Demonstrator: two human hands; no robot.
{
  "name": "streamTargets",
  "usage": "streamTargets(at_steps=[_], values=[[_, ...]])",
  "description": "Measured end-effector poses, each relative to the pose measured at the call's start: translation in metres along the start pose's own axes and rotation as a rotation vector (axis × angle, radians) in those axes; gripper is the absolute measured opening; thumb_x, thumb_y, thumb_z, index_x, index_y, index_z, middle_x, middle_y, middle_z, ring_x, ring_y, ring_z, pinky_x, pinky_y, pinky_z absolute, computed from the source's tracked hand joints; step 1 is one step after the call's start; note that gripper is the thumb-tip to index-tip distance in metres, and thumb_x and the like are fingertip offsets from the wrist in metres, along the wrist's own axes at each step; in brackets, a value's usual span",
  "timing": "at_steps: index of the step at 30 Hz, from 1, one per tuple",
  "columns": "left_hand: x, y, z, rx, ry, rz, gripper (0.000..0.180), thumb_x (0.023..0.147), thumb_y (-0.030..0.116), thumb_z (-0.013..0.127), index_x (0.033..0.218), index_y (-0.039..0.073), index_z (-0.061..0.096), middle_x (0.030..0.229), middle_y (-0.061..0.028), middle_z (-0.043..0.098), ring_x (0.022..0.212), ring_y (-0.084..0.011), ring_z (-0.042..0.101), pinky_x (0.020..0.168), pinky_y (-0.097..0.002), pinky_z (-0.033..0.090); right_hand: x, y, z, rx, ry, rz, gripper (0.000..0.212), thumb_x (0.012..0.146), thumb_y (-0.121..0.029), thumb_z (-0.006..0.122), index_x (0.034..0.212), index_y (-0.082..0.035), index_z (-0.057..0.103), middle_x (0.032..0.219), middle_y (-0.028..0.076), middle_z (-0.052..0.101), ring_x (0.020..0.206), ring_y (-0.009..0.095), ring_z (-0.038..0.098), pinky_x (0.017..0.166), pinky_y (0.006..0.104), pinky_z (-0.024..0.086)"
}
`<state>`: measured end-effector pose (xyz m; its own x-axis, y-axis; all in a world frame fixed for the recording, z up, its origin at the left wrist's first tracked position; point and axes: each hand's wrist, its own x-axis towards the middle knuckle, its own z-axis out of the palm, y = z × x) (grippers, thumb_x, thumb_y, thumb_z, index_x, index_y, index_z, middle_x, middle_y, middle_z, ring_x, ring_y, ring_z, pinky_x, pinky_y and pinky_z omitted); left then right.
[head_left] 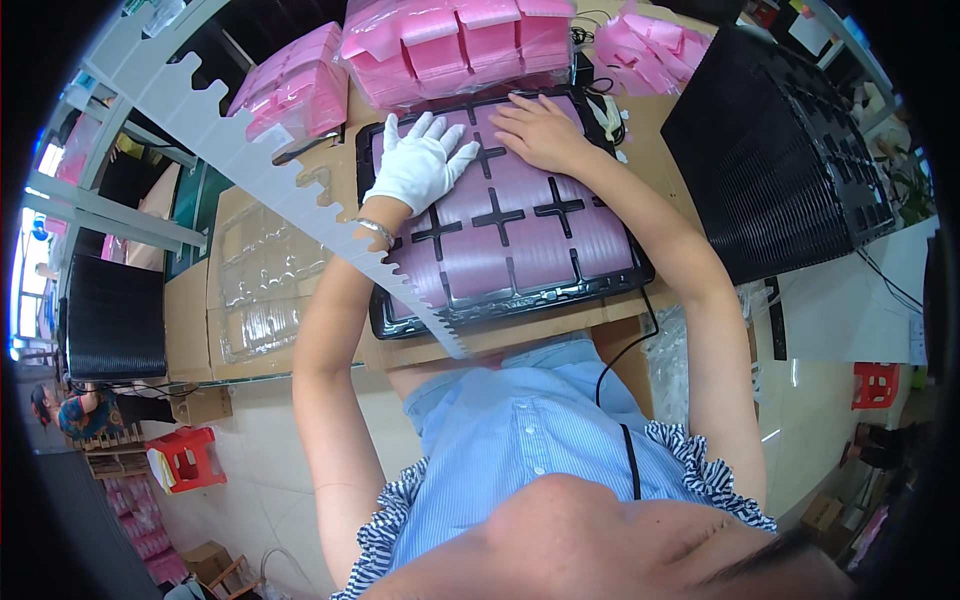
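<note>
In front of me lies a black plastic tray (497,214) with cross-shaped dividers. Pink, shiny pieces (466,262) show in its compartments, their kind hard to make out. My left hand (418,166), in a white glove and with a bracelet at the wrist, rests on the tray's far left part with its fingers spread. On the far right part lies my right hand (540,134), bare, palm down, fingers stretched out. Neither hand grips anything. Just beyond the tray stand wrapped pink foam packs (460,50).
A tall stack of black trays (770,160) stands at the right, and another black stack (116,318) at the far left. Cardboard (265,345) with clear plastic trays lies left. A pale notched strip (270,180) crosses the view. Red stools (187,458) stand on the floor.
</note>
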<state>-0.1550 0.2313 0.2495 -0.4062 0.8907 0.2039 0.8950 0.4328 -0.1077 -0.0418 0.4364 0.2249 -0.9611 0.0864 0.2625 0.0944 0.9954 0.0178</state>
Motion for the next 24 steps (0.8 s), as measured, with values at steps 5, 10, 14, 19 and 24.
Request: streamTargets(at_steps=[5,10,14,19,24], values=[[0.009,0.009,-0.013,0.096,-0.083,-0.089,0.063,0.095,0.055,0.032,0.131,0.007,0.052,0.135,-0.0121,0.051,0.132,-0.0273,0.039,0.113,-0.0537,0.014,0.002,-0.006,0.001,-0.091,0.052,0.074,0.049,0.095,-0.044,0.04,0.125,-0.01,0.057,0.134,0.006,0.054,0.134,0.025,0.037,0.112,0.0507,0.023],[0.008,0.005,0.003,-0.138,0.06,-0.012,0.066,0.096,0.055,0.03,0.128,0.002,0.053,0.132,-0.0163,0.053,0.134,-0.0257,0.038,0.113,-0.0547,0.011,0.008,-0.008,0.007,-0.024,0.165,-0.021,0.043,0.095,-0.04,0.04,0.118,-0.01,0.061,0.125,0.009,0.059,0.127,0.026,0.045,0.108,0.0509,0.029],[0.015,-0.012,-0.032,-0.033,-0.013,-0.142,0.049,0.098,0.039,0.035,0.096,0.003,0.068,0.093,-0.0183,0.068,0.09,-0.0338,0.063,0.097,-0.0468,0.038,0.004,0.005,-0.029,-0.126,0.077,0.039,0.035,0.094,-0.03,0.043,0.091,-0.006,0.068,0.095,0.015,0.068,0.095,0.03,0.064,0.097,0.0492,0.041],[-0.022,-0.048,-0.005,-0.091,0.416,-0.161,0.035,0.095,0.031,0.045,0.1,0.004,0.066,0.099,-0.0161,0.067,0.092,-0.0325,0.062,0.095,-0.0466,0.04,-0.024,0.05,-0.027,0.114,0.374,0.158,0.034,0.094,-0.025,0.042,0.093,-0.002,0.067,0.093,0.018,0.067,0.094,0.032,0.063,0.093,0.0501,0.043],[-0.027,-0.032,0.013,-0.108,-0.013,-0.121,0.059,0.099,0.048,0.029,0.138,0.007,0.044,0.145,-0.0144,0.04,0.137,-0.0242,0.034,0.113,-0.055,0.012,-0.038,0.042,0.008,0.14,0.218,0.048,0.04,0.096,-0.03,0.04,0.123,-0.007,0.057,0.123,0.01,0.061,0.13,0.028,0.044,0.107,0.051,0.03]])
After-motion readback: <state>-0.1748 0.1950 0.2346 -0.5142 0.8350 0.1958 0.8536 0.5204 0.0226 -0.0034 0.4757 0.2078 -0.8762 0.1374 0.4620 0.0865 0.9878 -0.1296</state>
